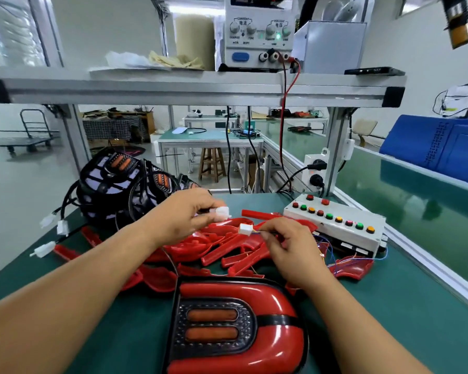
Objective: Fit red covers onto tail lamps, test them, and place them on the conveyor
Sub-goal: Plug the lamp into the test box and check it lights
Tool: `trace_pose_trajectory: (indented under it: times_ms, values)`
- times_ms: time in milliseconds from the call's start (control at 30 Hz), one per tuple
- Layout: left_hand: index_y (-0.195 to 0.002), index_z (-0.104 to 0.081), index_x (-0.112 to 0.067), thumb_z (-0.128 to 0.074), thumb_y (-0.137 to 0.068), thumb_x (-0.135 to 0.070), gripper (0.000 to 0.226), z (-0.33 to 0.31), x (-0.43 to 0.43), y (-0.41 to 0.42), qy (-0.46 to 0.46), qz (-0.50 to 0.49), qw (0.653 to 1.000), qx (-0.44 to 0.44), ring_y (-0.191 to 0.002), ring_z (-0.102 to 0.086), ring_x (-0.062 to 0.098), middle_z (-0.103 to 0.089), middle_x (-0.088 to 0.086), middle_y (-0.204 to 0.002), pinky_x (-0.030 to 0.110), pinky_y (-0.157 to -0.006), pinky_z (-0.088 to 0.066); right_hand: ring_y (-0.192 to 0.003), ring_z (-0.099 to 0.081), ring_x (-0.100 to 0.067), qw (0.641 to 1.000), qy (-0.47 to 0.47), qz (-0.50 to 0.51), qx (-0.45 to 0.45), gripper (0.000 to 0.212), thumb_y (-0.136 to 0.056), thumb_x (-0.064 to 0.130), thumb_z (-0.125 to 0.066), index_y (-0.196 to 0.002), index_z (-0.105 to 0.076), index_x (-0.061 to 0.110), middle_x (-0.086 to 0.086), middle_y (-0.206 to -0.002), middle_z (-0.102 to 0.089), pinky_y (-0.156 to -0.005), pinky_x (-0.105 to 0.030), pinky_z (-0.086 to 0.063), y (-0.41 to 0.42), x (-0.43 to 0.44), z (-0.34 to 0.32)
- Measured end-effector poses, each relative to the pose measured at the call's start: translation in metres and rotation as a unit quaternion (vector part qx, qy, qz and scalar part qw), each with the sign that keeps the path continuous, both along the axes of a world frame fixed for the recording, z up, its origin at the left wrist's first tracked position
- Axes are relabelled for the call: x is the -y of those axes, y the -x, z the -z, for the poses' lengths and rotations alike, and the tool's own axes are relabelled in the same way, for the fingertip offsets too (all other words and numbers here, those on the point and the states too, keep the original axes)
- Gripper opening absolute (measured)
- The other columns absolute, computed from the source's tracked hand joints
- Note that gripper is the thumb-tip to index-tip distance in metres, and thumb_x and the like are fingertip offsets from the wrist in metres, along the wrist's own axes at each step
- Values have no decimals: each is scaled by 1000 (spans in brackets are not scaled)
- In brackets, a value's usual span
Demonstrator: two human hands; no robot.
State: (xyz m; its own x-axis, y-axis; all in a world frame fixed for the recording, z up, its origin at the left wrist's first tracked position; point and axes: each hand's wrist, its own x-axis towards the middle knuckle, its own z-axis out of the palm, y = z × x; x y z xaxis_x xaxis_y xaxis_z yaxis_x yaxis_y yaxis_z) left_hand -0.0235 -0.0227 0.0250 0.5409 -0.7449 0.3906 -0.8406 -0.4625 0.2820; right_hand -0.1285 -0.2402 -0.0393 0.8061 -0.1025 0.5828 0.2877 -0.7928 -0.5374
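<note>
Red-covered, the tail lamp (235,327) lies on the surface (384,306) before me; my left hand (184,220) pinches a white connector (222,213), my right hand (287,244) a small plug (246,228), both probably light and stiff, best held by their housings.

Overhead aluminium shelf (195,89) spanning the station, carrying from left to right: crumpled cloths (173,59), a beige roll (193,39) standing upright behind them, a bench power supply (257,36) with four knobs and a lit green indicator, a white metal box (328,47) just beside it, and a flat black device (370,70) lying near the right end. A red lead (283,130) hangs from the supply's terminals below the shelf. A socket block (315,171) is fixed to the right frame post with two black plugs in it. Background: green-topped counter (208,137), wooden stool (212,164) beneath it, flatbed trolley (30,136) far left. Blue crate (432,147) at right.
</note>
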Motion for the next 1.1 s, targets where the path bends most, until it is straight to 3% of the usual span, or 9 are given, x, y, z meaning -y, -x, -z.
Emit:
trace_pose_trajectory:
  times_ms: [133, 233, 333, 400, 567, 800, 1100]
  values:
    - [-131, -61, -24, -54, -99, -26, 32, 23, -20, 26, 26, -43, 998, -26, -93, -58, -1, -67, -11, -100, 14, -84, -40, -89, -62, -17, 1000, -1, -5, 21, 11, -88, 8, -66, -91, -72, 18, 14, -87, -64, -87, -49, -48, 4, -4, -3]
    - [-108, -63, -14, -50, -101, -19, 16, 43, -27, 34, 67, -78, 992, -66, -71, -56, -7, -62, -10, -78, 12, -70, -39, -91, -62, -17, 1000, -8, -18, 14, 8, -87, 12, -69, -89, -72, 19, 18, -85, -63, -92, -52, -45, 7, -8, -3]
    - [-93, -63, -6, -45, -103, -17, 23, 50, -22, 33, 93, -106, 986, -94, -61, -52, -5, -57, -11, -66, 5, -61, -35, -94, -62, -18, 999, -4, -35, 4, 11, -86, 17, -70, -87, -70, 28, 21, -85, -62, -94, -55, -43, 9, -13, -4]
    - [-88, -61, -7, -43, -104, -19, 27, 51, -14, 32, 96, -103, 982, -122, -56, -49, -4, -57, -9, -65, 7, -57, -35, -93, -62, -19, 999, 1, -47, -2, 18, -86, 18, -71, -83, -66, 35, 19, -85, -64, -93, -57, -42, 10, -15, -6]
    - [-89, -63, -12, -43, -104, -22, 27, 51, 2, 25, 46, -62, 984, -162, -56, -50, 0, -63, -9, -66, 15, -56, -37, -92, -63, -21, 998, 9, -56, -22, 11, -85, 18, -72, -84, -71, 29, 7, -87, -69, -92, -57, -42, 5, -12, -4]
    - [-78, -55, -28, -45, -103, -22, 28, 53, 14, 18, 72, -42, 975, -204, -50, -46, 4, -63, -18, -54, 18, -51, -38, -90, -61, -21, 999, 17, -43, -29, 20, -86, 19, -71, -80, -63, 37, 6, -85, -68, -90, -57, -42, -3, -10, 0]
    - [-80, -57, -24, -47, -102, -25, 24, 51, 20, 23, 53, -61, 981, -175, -51, -49, 3, -64, -10, -62, 18, -56, -39, -78, -56, -11, 998, 27, -36, -40, 17, -86, 21, -72, -76, -62, 31, 24, -74, -57, -88, -58, -43, -6, -14, 1]
